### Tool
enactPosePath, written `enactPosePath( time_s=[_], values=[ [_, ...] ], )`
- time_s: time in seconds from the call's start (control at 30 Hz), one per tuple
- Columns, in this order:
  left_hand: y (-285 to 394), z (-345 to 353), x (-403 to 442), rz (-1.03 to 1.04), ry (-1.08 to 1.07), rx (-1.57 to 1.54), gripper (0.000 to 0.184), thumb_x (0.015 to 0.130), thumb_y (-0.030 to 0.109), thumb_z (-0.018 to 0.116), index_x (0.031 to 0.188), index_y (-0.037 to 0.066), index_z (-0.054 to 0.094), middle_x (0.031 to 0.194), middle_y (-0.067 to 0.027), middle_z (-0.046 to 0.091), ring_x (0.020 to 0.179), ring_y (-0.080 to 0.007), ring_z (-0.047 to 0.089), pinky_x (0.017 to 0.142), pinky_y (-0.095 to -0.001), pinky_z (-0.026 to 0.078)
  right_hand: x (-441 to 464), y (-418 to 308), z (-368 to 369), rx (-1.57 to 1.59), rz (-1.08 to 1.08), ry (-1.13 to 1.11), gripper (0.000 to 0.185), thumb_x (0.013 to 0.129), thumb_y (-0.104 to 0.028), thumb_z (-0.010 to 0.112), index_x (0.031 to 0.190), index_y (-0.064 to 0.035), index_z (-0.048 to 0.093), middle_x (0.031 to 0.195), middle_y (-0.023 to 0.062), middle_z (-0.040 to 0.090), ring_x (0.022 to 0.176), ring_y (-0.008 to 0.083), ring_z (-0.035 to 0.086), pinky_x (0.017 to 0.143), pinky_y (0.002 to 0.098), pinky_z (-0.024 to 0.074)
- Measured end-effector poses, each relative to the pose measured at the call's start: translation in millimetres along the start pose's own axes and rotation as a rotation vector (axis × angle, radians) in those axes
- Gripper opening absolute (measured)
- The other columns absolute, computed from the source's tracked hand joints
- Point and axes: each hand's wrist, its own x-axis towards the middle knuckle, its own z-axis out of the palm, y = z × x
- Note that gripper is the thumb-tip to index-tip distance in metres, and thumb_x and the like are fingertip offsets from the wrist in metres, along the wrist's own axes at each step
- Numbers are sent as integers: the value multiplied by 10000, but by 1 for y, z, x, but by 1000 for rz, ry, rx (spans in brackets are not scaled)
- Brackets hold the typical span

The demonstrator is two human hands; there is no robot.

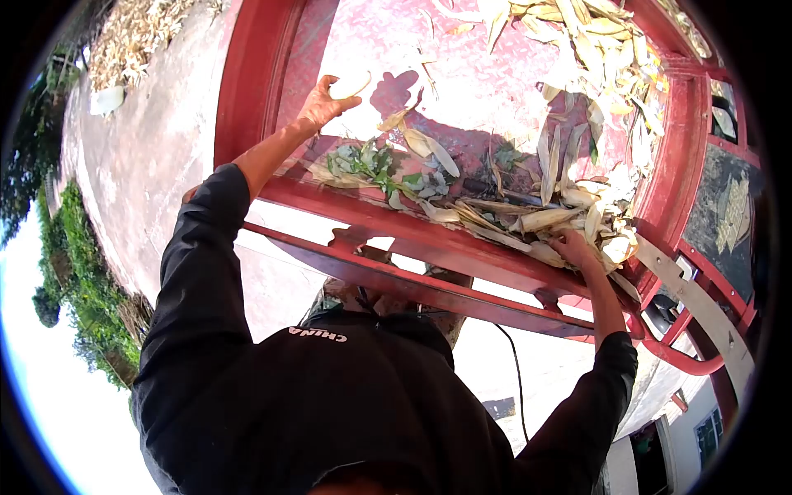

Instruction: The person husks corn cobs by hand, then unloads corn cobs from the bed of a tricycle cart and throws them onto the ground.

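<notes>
My left hand (328, 106) hovers over the left part of a red metal cart bed (363, 41), thumb and fingers spread apart with nothing in them. Its shadow falls on the bed to the right. Below it lie green leaves (367, 162) and a pale dry husk (422, 144). My right hand (575, 249) is down among dry corn husks (544, 219) heaped along the near right side of the bed. Its fingers are curled in against the husks, and their tips are partly hidden.
More corn husks (598, 41) lie along the far right of the bed. A raised red rim (396, 224) runs along the near side, close to my body. A husk pile (136, 37) and a white container (106, 101) are on the concrete at left.
</notes>
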Motion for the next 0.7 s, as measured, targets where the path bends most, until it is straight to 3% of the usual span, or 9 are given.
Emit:
enactPosePath(
  time_s=[0.03, 0.07, 0.17, 0.3, 0.33, 0.47, 0.53, 0.57, 0.7],
  values=[
    [11, 12, -4, 0, -16, 36, 800, 677, 395, 858, 1237, -15, 460, 920, -89, 616, 780, -137, 584, 655, -286, 494, -17, 4, -9, 50, 178, -12, 413, 811, -281, 670, 1079, 29, 621, 881, 184, 689, 782, 289, 667, 738, 367, 526],
    [14, 24, -5, 20, -62, 12, 791, 684, 407, 852, 1228, -16, 464, 903, -82, 621, 764, -130, 579, 638, -280, 482, -23, 31, -7, -112, 51, 187, 404, 808, -292, 657, 1037, 39, 639, 855, 190, 688, 780, 289, 675, 727, 375, 533],
    [48, 63, -22, 20, -277, -91, 716, 707, 442, 834, 1177, -3, 527, 866, -49, 630, 720, -108, 558, 607, -267, 462, -35, 99, -24, -36, 220, 406, 394, 792, -300, 654, 981, 45, 655, 856, 207, 683, 810, 296, 678, 745, 383, 534],
    [78, 145, -48, -64, -349, -266, 553, 778, 340, 802, 1161, 21, 563, 866, -22, 636, 660, -92, 508, 587, -250, 432, -56, 168, -58, -192, 369, 465, 428, 731, -335, 680, 885, 63, 650, 815, 238, 659, 749, 333, 679, 689, 391, 546],
    [79, 168, -51, -63, -418, -317, 716, 755, 400, 810, 1267, 12, 493, 933, -39, 636, 776, -115, 573, 692, -270, 484, -61, 171, -67, -94, 424, 454, 428, 733, -344, 675, 890, 54, 647, 792, 243, 661, 733, 352, 672, 706, 410, 539],
    [84, 269, -50, 49, -508, -79, 661, 761, 367, 791, 1254, 25, 512, 989, -74, 644, 882, -141, 598, 785, -296, 493, -89, 126, -91, 401, 800, 188, 520, 763, -424, 715, 1020, 23, 655, 892, 218, 688, 816, 291, 677, 767, 383, 531],
    [115, 316, -59, 215, -442, 217, 685, 737, 427, 790, 1218, 12, 533, 1013, -110, 639, 915, -168, 603, 799, -312, 494, -76, 155, -76, 416, 691, 140, 571, 760, -448, 731, 1089, 10, 644, 991, 194, 678, 896, 263, 658, 810, 360, 516],
    [145, 330, -69, 95, -553, -27, 674, 689, 433, 798, 1140, -9, 563, 1034, -201, 638, 919, -292, 641, 818, -384, 506, -73, 166, -71, 453, 615, 146, 621, 751, -455, 748, 1154, 1, 621, 1076, 174, 659, 968, 250, 636, 853, 346, 499],
    [161, 428, -53, 380, -493, 123, 630, 669, 407, 813, 1072, -9, 568, 1010, -211, 624, 928, -322, 628, 808, -405, 495, -36, 224, -40, 580, 352, 266, 714, 708, -397, 816, 1259, -15, 572, 1226, 112, 613, 1097, 228, 586, 951, 330, 460]
  ],
)
